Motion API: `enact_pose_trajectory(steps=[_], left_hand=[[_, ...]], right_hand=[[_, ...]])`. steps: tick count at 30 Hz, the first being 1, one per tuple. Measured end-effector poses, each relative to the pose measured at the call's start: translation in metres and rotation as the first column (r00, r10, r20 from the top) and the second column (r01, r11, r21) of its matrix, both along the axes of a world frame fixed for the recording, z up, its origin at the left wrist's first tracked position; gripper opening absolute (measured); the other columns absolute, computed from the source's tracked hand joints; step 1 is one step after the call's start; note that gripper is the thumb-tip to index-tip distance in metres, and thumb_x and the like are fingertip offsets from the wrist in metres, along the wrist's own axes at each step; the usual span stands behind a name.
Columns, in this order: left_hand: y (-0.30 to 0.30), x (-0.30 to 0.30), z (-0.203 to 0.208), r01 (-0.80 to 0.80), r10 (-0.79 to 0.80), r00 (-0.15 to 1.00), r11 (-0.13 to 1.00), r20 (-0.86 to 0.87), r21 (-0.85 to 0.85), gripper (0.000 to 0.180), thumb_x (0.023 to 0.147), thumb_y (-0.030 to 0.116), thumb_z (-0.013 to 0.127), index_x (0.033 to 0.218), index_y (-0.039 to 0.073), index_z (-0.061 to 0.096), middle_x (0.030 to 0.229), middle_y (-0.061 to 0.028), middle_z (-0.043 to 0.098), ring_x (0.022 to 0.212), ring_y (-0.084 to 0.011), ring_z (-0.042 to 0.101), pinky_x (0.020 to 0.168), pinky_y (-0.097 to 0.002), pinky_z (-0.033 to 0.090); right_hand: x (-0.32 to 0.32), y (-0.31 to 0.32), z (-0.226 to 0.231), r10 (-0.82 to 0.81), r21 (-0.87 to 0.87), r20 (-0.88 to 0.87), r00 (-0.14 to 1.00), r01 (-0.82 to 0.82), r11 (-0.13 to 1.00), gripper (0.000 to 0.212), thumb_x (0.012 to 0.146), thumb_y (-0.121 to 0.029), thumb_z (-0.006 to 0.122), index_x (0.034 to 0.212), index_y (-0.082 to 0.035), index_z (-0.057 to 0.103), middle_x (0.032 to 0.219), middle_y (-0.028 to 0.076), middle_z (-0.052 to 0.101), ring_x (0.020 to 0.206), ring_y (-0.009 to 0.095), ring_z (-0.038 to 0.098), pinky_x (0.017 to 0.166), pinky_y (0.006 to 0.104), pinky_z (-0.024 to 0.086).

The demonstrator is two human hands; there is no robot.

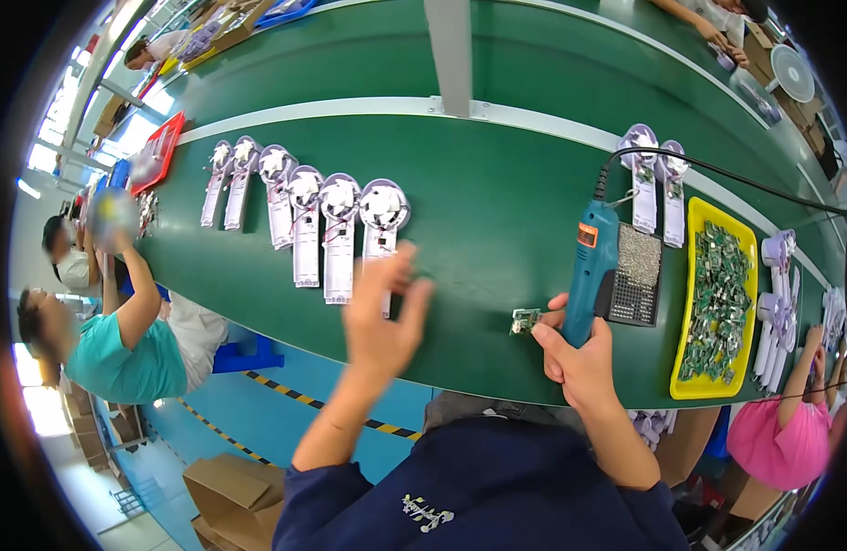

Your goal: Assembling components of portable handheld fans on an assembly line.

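Observation:
My left hand (384, 317) is raised with fingers apart and nothing in it, overlapping the lower end of the nearest handheld fan body (384, 207). That fan body has a round lilac head with white blades and a long opened handle. My right hand (584, 367) pinches a small green circuit board (525, 320) between thumb and finger, above the table. A teal power tool (592, 262) with an orange label and black cable slants across this hand and hides part of it. Whether the palm also touches the tool, I cannot tell.
More fan bodies (306, 230) stand in a slanting row left; two others (644, 184) lie back right. Beside the tool sits a black holder (630, 303) with metal mesh. A yellow tray (678, 367) holds many circuit boards. Co-workers sit at both sides; a red tray (171, 147) is far left.

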State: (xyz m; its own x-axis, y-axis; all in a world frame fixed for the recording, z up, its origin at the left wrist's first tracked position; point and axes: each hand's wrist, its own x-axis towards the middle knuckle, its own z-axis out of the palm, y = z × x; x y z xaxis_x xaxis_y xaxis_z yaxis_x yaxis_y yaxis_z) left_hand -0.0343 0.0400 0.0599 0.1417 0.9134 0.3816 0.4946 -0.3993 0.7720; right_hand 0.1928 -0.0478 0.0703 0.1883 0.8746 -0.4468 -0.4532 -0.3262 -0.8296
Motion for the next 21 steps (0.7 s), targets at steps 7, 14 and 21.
enact_pose_trajectory(steps=[7,14,21], left_hand=[[0.051,-0.03,-0.003,0.121,-0.087,0.933,0.99,-0.349,0.076,0.023,0.077,-0.001,0.074,0.099,0.004,0.071,0.093,-0.008,0.056,0.084,-0.0246,0.055,0.076,-0.0365,0.045],[0.026,0.016,-0.015,0.246,-0.233,0.952,0.968,-0.198,0.042,0.021,0.076,-0.005,0.073,0.095,0.003,0.072,0.09,-0.0074,0.061,0.08,-0.0237,0.059,0.065,-0.0338,0.048],[-0.041,0.093,-0.02,0.384,-0.384,0.923,0.923,0.028,-0.005,0.031,0.071,-0.011,0.072,0.099,0.002,0.072,0.097,-0.0104,0.06,0.08,-0.0231,0.061,0.069,-0.0322,0.051]], right_hand=[[0.012,-0.005,-0.004,0.023,0.024,-0.082,0.996,-0.021,1.0,0.039,0.086,-0.001,0.074,0.118,-0.003,0.052,0.098,0.01,0.065,0.05,0.005,0.047,0.041,0.0208,0.035],[0.039,-0.034,-0.015,0.088,0.153,-0.256,0.963,-0.05,0.987,0.032,0.088,0.001,0.07,0.113,-0.004,0.05,0.103,0.017,0.065,0.051,0.006,0.047,0.042,0.0204,0.037],[0.064,-0.074,-0.02,-0.008,0.119,-0.016,1.0,0.01,0.993,0.033,0.086,0.006,0.068,0.11,-0.004,0.049,0.098,0.018,0.066,0.052,0.006,0.049,0.045,0.0195,0.038]])
